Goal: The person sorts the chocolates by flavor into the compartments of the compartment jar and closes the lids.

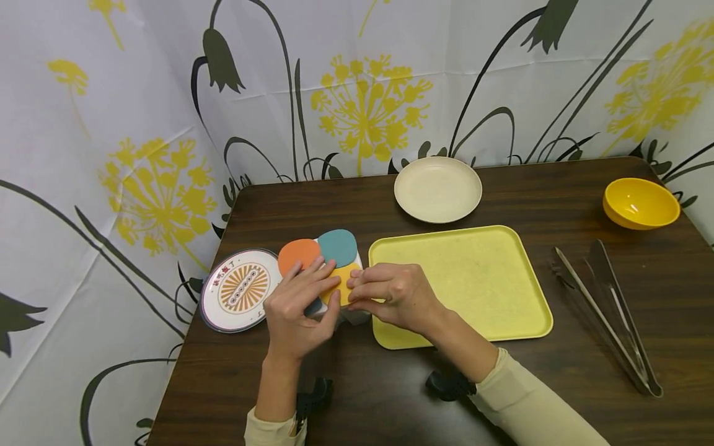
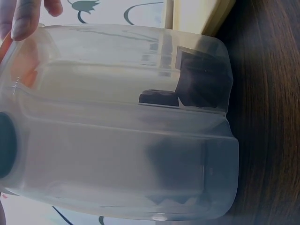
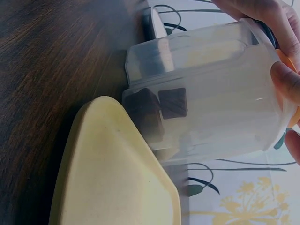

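A clear plastic storage container (image 2: 117,126) stands upright on the table, with separate coloured lids on its top: orange (image 1: 295,251), teal (image 1: 338,246), yellow (image 1: 343,292) and dark blue (image 1: 314,306). My left hand (image 1: 298,306) rests across these lids with its fingers stretched out. At the outer edge of the yellow lid, the curled fingers and thumb of my right hand (image 1: 398,294) pinch its rim. Through the container wall, dark brown square pieces (image 3: 173,103) show near the bottom. Parts of the orange and dark blue lids lie hidden under the left hand.
Left of the container lies a white patterned plate (image 1: 242,291). A yellow tray (image 1: 468,282) sits close on its right, a cream plate (image 1: 437,189) behind. Metal tongs (image 1: 616,325) and a yellow bowl (image 1: 641,204) are farther right on the dark wooden table (image 1: 385,396).
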Available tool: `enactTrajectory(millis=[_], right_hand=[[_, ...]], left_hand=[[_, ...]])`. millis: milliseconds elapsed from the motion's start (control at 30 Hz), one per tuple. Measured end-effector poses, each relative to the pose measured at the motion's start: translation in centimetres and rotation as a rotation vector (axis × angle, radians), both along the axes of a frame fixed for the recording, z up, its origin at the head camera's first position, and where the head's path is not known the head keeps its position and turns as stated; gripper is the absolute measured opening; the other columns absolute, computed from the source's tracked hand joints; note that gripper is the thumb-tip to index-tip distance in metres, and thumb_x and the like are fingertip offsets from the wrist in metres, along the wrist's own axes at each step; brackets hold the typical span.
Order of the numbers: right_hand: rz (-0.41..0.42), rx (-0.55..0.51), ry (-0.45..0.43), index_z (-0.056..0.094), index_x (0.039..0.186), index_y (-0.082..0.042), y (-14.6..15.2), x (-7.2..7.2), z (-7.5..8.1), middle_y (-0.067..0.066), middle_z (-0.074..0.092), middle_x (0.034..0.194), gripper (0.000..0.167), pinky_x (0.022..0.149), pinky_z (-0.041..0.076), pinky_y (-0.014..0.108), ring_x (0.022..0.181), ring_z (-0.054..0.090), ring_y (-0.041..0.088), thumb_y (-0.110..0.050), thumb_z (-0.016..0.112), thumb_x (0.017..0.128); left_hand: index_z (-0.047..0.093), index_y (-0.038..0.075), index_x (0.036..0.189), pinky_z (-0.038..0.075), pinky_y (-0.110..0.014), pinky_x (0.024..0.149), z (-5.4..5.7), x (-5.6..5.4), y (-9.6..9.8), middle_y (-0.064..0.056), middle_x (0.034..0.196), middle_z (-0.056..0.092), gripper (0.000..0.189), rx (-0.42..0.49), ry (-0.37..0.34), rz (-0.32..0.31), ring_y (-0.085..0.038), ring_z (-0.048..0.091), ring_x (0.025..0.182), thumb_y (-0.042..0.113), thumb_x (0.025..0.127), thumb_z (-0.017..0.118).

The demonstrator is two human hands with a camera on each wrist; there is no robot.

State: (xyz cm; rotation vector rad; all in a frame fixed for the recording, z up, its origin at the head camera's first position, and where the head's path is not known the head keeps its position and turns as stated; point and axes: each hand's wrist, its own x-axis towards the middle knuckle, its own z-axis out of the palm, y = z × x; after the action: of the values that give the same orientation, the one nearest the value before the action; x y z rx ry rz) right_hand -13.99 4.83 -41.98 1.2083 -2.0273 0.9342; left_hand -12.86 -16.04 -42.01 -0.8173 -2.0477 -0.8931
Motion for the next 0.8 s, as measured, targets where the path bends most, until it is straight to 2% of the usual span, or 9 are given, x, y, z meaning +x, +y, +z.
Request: enactTrajectory(millis=[400,667,800], right_hand=[[-0.01,-0.01,-0.01,0.081,0.087,-0.013,0.02,0.11,-0.07,-0.003,0.074,0.094,0.019,0.09,0.051,0.024,0.099,0.068,0.008,-0.019,0.088,0.071],[-0.026,0.027,-0.004,0.081,0.089,-0.014,0.18,0.3,0.1,-0.002,0.074,0.099,0.018,0.09,0.05,0.025,0.104,0.067,0.009,-0.018,0.087,0.072],[-0.016,0.055,-0.018,0.08,0.094,-0.014,0.53,0.5,0.14,-0.002,0.073,0.107,0.02,0.09,0.05,0.026,0.11,0.064,0.009,-0.017,0.085,0.075]], left_hand=[[0.079,0.006,0.094,0.048,-0.059,0.091,-0.08,-0.2,0.12,-0.008,0.104,0.074,0.023,0.002,0.027,0.005,-0.03,0.07,0.1,0.02,0.083,0.064],[0.078,0.005,0.084,0.052,-0.058,0.082,-0.39,-0.61,0.26,-0.009,0.095,0.075,0.019,0.039,0.154,-0.007,-0.032,0.072,0.09,0.019,0.083,0.066],[0.078,0.006,0.082,0.052,-0.058,0.08,-0.27,-0.58,0.23,-0.009,0.094,0.075,0.017,0.036,0.164,-0.007,-0.032,0.072,0.089,0.018,0.083,0.066]])
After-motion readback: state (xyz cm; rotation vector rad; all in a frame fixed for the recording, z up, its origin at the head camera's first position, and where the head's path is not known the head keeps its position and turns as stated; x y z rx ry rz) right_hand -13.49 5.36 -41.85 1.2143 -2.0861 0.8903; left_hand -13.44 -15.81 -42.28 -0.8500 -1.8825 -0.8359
